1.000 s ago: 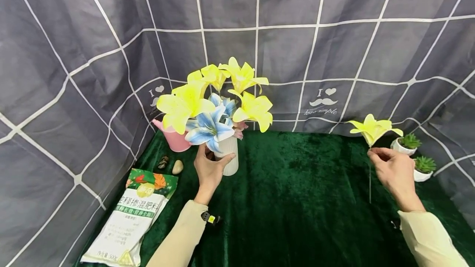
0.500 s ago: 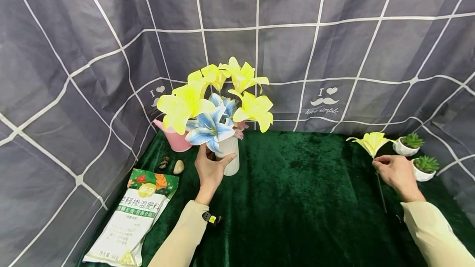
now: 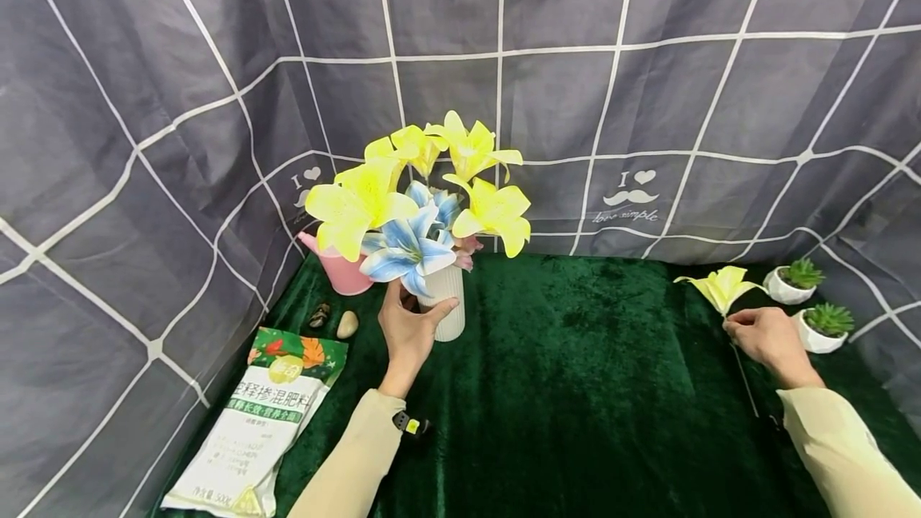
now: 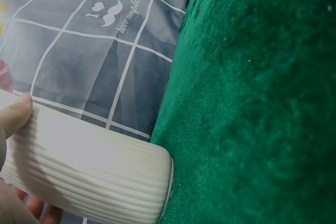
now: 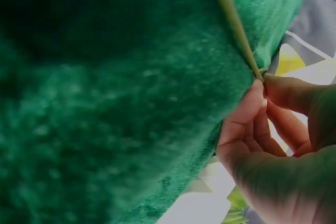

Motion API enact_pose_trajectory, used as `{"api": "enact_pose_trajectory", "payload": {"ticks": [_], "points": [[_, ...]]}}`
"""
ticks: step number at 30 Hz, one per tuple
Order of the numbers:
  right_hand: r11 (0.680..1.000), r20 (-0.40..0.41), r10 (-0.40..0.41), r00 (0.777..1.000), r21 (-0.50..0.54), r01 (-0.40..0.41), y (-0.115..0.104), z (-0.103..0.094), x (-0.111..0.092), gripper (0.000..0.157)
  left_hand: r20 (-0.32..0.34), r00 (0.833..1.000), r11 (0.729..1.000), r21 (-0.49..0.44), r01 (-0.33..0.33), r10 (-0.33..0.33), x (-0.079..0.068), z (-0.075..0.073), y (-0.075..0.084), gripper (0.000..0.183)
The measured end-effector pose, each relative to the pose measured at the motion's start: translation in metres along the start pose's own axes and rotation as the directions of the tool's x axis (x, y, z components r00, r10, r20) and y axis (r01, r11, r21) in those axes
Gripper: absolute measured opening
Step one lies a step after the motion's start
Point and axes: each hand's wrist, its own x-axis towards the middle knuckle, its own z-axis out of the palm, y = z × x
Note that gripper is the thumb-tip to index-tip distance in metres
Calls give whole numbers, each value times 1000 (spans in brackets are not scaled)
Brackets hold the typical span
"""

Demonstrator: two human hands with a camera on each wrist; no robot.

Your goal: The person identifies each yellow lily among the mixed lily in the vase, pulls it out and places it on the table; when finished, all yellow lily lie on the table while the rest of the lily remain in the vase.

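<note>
My left hand (image 3: 408,326) holds a ribbed white vase (image 3: 450,312) around its side, thumb in front. In the left wrist view the vase (image 4: 105,166) stands on the green cloth. Several yellow lilies (image 3: 356,202), blue lilies (image 3: 406,250) and a pink flower (image 3: 468,250) fill it, their lower stems hidden inside. At the far right, my right hand (image 3: 771,342) pinches the stem of a single yellow lily (image 3: 722,288) just below its bloom. Its thin stem (image 3: 746,382) slants down towards the cloth; the right wrist view shows this stem (image 5: 231,17) between thumb and fingertips.
Two small potted succulents (image 3: 823,326) stand just beyond the right hand. On the left are a pink watering can (image 3: 345,272), a pale stone (image 3: 348,324), a small dark pinecone-like piece (image 3: 320,314) and a fertilizer bag (image 3: 252,426). Grey checked fabric (image 3: 561,102) hangs behind.
My right hand has lowered the single yellow lily towards the cloth, and its stem has gone from upright to slanted. The left hand and vase have stayed in place.
</note>
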Motion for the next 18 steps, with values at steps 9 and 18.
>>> {"api": "enact_pose_trajectory", "payload": {"ticks": [9, 18], "points": [[999, 20, 46, 999, 6, -46, -1, 3, 2, 31, -13, 1000, 1000, -12, 6, -7, -2, -3, 0, 77], [997, -196, 67, 978, -16, -71, -31, -2, -10, 35, -5, 1000, 1000, 3, -25, 25, 1, 0, -1, 79]]}}
